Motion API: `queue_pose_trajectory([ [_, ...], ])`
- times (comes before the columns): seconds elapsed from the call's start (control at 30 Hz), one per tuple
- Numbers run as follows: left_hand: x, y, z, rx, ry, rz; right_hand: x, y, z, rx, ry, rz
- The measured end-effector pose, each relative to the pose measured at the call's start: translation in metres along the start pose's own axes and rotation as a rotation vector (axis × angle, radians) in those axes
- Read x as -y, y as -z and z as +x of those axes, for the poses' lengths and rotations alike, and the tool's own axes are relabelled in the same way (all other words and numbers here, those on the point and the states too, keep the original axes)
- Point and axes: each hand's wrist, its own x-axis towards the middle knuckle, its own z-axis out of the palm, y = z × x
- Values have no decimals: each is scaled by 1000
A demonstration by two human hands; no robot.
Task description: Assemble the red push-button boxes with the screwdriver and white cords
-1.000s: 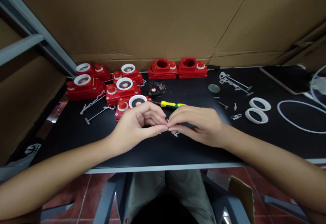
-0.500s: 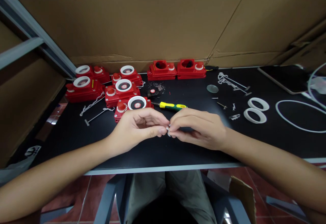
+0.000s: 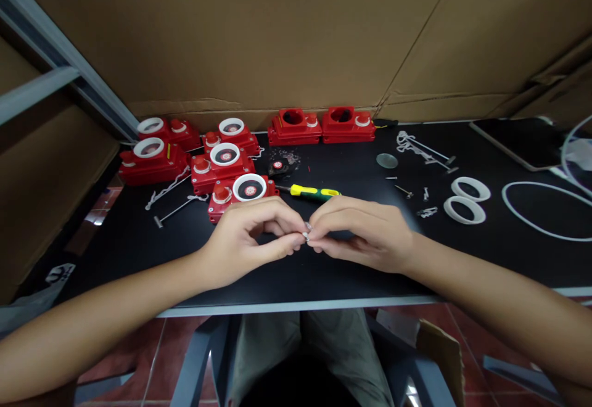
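My left hand (image 3: 252, 237) and my right hand (image 3: 363, 234) meet above the front of the black table, fingertips pinched together. Between them is a small shiny metal piece (image 3: 306, 234), mostly covered by the fingers; its exact kind is too small to make out. Both hands are closed on it. Just beyond the fingers lies a screwdriver (image 3: 314, 193) with a yellow and green handle. Close to my left hand sits a red box (image 3: 222, 200) with a white ring and a red knob on top.
More red boxes (image 3: 152, 166) stand at the left, and two with open round holes (image 3: 295, 131) at the back. To the right lie white rings (image 3: 465, 210), small screws (image 3: 404, 192), metal rods with white cord (image 3: 428, 151), a glass disc (image 3: 386, 161), a tablet (image 3: 513, 142) and a white tube (image 3: 546, 231).
The fingertips have shifted slightly around the small metal piece, and less of it shows below them. The things on the table lie as before.
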Motion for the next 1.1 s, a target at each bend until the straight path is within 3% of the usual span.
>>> queue_pose_trajectory([
  [0.63, -3, -2, -2, -26, -248, 342, 3, -8, -1, -29, -1, -20],
  [0.97, 0, -6, -4, -51, -342, 396, 7, -7, 1, -15, -27, 20],
  [1.1, -1, -3, -4, -11, -363, 361, 6, -2, 1, -10, -46, 33],
])
